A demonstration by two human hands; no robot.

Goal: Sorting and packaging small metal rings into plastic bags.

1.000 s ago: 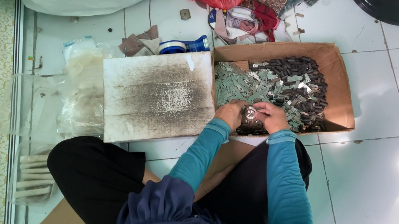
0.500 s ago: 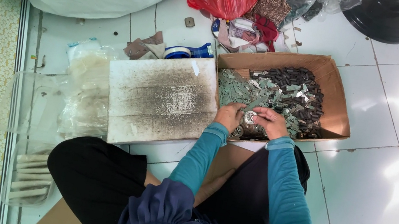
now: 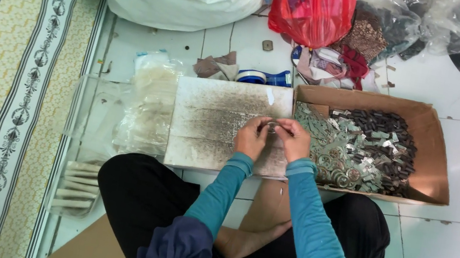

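Both hands pinch one small round metal piece (image 3: pixel 273 128): left hand (image 3: pixel 252 138) and right hand (image 3: pixel 293 139) fingers closed on it, over the grey smudged flat board (image 3: pixel 212 121); risk: slip, lost among brown cardboard box (image 3: pixel 436 159) parts right of fingers

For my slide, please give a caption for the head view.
Both hands hold a small metal part over a stained board beside a box of parts.

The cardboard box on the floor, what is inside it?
The cardboard box holds heaps of small metal pieces, dark ones at the back, greenish-silver ones in front. The box bottom beneath is covered.
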